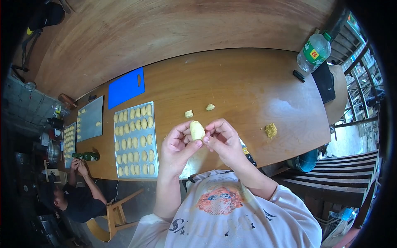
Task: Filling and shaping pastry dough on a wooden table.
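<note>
An oblong piece of pale yellow dough [197, 130] is held upright between my two hands above the table's near side. My left hand [182, 145] pinches its left side and lower end with thumb and fingers. The fingertips of my right hand [222, 141] press on its lower right edge. Just beyond lie two small dough lumps, one [189, 113] close to my left fingers and another [210, 107] farther back. To the left is a metal baking tray [131, 143] with several rows of shaped dough pieces. A crumbly yellow mound of filling [271, 130] sits to the right.
A knife [249, 155] lies partly hidden behind my right forearm. A blue cutting board [127, 88] and further trays [93, 119] are on the left, where a co-worker [80, 198] sits by a green bottle [86, 156]. A large plastic bottle [314, 52] stands back right.
</note>
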Action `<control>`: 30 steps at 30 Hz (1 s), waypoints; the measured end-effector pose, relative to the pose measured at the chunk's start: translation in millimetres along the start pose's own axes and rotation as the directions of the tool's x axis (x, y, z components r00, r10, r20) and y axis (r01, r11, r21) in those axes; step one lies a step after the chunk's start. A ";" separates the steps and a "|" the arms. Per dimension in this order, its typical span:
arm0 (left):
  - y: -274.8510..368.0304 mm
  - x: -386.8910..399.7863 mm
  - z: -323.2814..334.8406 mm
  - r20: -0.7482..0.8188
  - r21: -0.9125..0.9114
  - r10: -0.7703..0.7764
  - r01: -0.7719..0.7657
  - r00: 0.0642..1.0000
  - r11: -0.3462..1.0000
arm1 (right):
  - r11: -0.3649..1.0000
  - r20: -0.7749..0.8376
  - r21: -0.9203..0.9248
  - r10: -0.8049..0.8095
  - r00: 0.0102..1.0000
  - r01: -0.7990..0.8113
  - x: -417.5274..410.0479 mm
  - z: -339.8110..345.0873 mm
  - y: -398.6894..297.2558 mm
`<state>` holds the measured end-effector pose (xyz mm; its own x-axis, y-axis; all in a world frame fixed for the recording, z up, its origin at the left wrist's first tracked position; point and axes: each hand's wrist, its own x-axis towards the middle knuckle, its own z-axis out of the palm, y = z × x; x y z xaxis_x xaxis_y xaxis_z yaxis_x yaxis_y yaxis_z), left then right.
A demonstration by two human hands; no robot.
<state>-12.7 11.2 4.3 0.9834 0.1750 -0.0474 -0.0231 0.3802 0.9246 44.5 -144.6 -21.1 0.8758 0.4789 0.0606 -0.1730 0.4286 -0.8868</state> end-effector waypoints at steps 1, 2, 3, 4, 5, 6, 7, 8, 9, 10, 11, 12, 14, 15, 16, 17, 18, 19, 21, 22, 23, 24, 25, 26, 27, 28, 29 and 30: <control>-0.7 0.2 -0.4 0.007 0.015 0.007 -0.007 1.000 1.000 | 0.999 -0.005 -0.033 -0.022 1.000 0.021 0.3 0.6 -0.2; -1.6 0.1 -0.8 0.006 0.014 0.007 -0.007 1.000 1.000 | 0.999 -0.004 -0.032 -0.021 1.000 0.020 0.3 1.3 0.1; -2.4 0.2 -1.0 0.007 0.047 0.017 -0.017 1.000 0.999 | 0.998 -0.019 -0.064 -0.028 0.999 0.027 0.2 1.9 0.5; -2.8 0.1 -1.2 0.009 0.079 0.027 -0.027 1.000 0.997 | 0.995 -0.034 -0.095 -0.037 0.999 0.033 0.0 2.3 0.8; -3.0 0.5 -1.8 0.010 0.078 0.026 -0.026 1.000 0.997 | 0.995 -0.036 -0.095 -0.036 0.999 0.033 0.1 1.7 1.5; -2.9 0.8 -3.0 0.036 0.074 0.021 -0.023 0.999 0.997 | 0.994 -0.043 -0.097 -0.045 0.998 0.041 0.3 0.9 2.5; -3.2 1.1 -3.7 0.062 0.069 0.016 -0.020 0.998 0.997 | 0.994 -0.050 -0.098 -0.053 0.997 0.048 0.4 0.3 3.2; -2.2 0.3 -3.0 0.060 0.069 0.015 -0.019 0.998 0.997 | 0.994 -0.050 -0.098 -0.052 0.997 0.047 0.6 0.7 1.5; -0.6 -0.9 -1.8 0.089 0.042 0.028 -0.032 0.996 0.999 | 0.997 -0.061 -0.082 -0.017 0.998 0.012 0.9 1.4 -1.3; 0.3 -1.7 -1.2 0.118 0.014 0.042 -0.044 0.992 0.999 | 0.998 -0.072 -0.066 0.018 0.997 -0.022 1.3 1.5 -3.0; -0.6 -1.4 -2.2 0.117 0.013 0.041 -0.043 0.992 0.999 | 0.998 -0.073 -0.066 0.018 0.997 -0.023 1.4 0.2 -2.5; -2.0 -0.7 -4.0 0.119 0.035 0.043 -0.048 0.992 0.998 | 0.999 -0.058 -0.013 0.042 0.997 -0.043 1.5 -1.6 -1.3; -2.6 0.1 -5.3 0.119 0.057 0.045 -0.052 0.992 0.997 | 0.997 -0.041 0.040 0.067 0.997 -0.065 1.8 -5.8 -0.1; -2.2 0.3 -5.4 0.102 0.061 0.042 -0.048 0.994 0.997 | 0.977 -0.011 0.172 0.134 0.991 -0.130 2.0 -8.4 0.0; -1.9 0.3 -5.7 0.084 0.065 0.039 -0.044 0.996 0.997 | 0.935 0.026 0.298 0.196 0.980 -0.194 2.1 -9.5 0.3; -2.4 1.1 -5.9 0.084 0.064 0.039 -0.044 0.996 0.997 | 0.935 0.026 0.298 0.196 0.980 -0.195 1.8 -9.2 0.6; -3.2 2.0 -6.6 0.051 0.061 0.040 -0.043 0.998 0.997 | 0.964 0.020 0.226 0.137 0.990 -0.138 1.0 -8.4 1.1; -3.6 2.7 -6.8 0.018 0.057 0.041 -0.042 0.999 0.997 | 0.985 0.018 0.153 0.077 0.997 -0.079 0.6 -7.3 1.6; -2.4 2.8 -5.5 0.009 0.047 0.036 -0.036 0.999 0.998 | 0.999 0.016 0.038 -0.033 0.999 0.033 1.2 -1.4 3.2; -2.2 2.8 -4.8 0.000 0.036 0.031 -0.031 1.000 0.999 | 0.986 0.026 -0.077 -0.144 0.989 0.145 1.4 1.0 3.9; -2.2 2.4 -4.6 0.000 0.036 0.031 -0.031 1.000 0.999 | 0.986 0.026 -0.077 -0.143 0.989 0.145 1.1 2.3 4.8; -2.4 2.1 -4.3 0.001 0.030 0.036 -0.036 0.999 0.999 | 0.989 0.024 -0.058 -0.133 0.991 0.134 0.6 3.2 5.7; -2.6 2.0 -4.0 0.003 0.025 0.041 -0.041 0.999 0.999 | 0.992 0.021 -0.038 -0.124 0.992 0.124 0.1 3.5 6.5; -2.9 2.0 -4.0 0.002 0.025 0.041 -0.041 0.999 0.999 | 0.992 0.022 -0.038 -0.123 0.992 0.124 0.0 3.1 7.6; -3.5 2.2 -4.2 -0.009 0.022 0.039 -0.039 0.999 0.999 | 0.993 0.024 -0.044 -0.107 0.994 0.108 -0.1 2.2 8.7; -4.0 2.3 -4.5 -0.020 0.020 0.037 -0.037 0.999 0.999 | 0.994 0.026 -0.051 -0.092 0.995 0.093 -0.1 1.4 9.2; -4.6 2.2 -5.3 -0.020 0.020 0.037 -0.036 0.999 0.999 | 0.994 0.026 -0.051 -0.091 0.995 0.093 -0.5 0.3 8.8; -4.9 1.8 -6.6 -0.011 -0.014 0.029 -0.029 1.000 0.999 | 0.992 0.046 -0.076 -0.095 0.994 0.098 -0.9 -0.8 8.3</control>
<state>-12.0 15.6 -2.8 0.9802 0.1963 -0.0248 -0.0544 0.3878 0.9201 42.6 -142.1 -28.9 0.8665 0.4709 0.1657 -0.0511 0.4138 -0.9089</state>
